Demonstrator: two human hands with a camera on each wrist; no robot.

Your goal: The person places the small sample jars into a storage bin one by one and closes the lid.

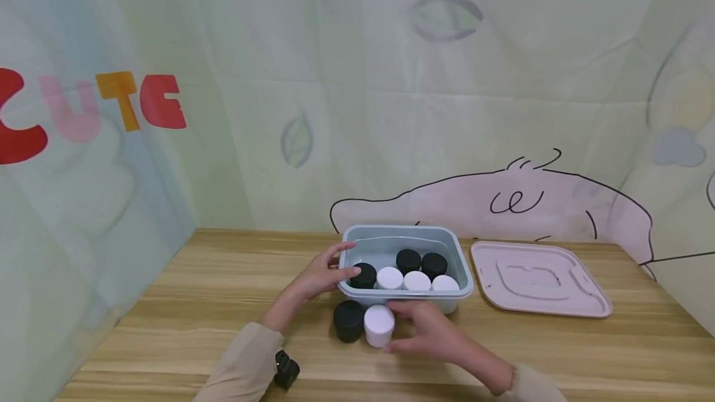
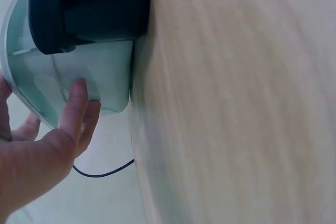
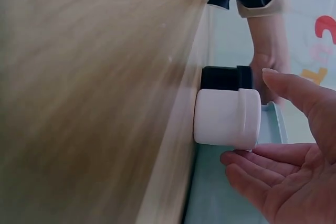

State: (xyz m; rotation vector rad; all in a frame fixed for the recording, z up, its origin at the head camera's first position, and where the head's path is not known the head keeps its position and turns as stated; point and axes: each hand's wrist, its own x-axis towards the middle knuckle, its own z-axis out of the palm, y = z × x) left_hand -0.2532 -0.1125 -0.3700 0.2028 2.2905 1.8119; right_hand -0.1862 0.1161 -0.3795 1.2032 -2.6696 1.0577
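A light blue plastic bin (image 1: pixel 406 294) stands on the table, holding several round screw-lid jars: black jars (image 1: pixel 408 260) and white jars (image 1: pixel 416 281). My left hand (image 1: pixel 324 270) holds its left side, thumb over the rim and fingers against the outer wall (image 2: pixel 100 72). In front of the bin, a black jar (image 1: pixel 349 321) and a white jar (image 1: pixel 379 326) stand upright side by side. My right hand (image 1: pixel 427 330) is spread about the white jar (image 3: pixel 226 119). Its fingertips lie right at the jar's side, while the thumb stays apart from it.
A pink lid (image 1: pixel 540 279) lies flat to the right of the bin. Wood-grain table (image 1: pixel 223 303) spreads to both sides. Behind the table hangs a printed curtain (image 1: pixel 357 110). A black wrist device (image 1: pixel 287 370) sits at the left sleeve.
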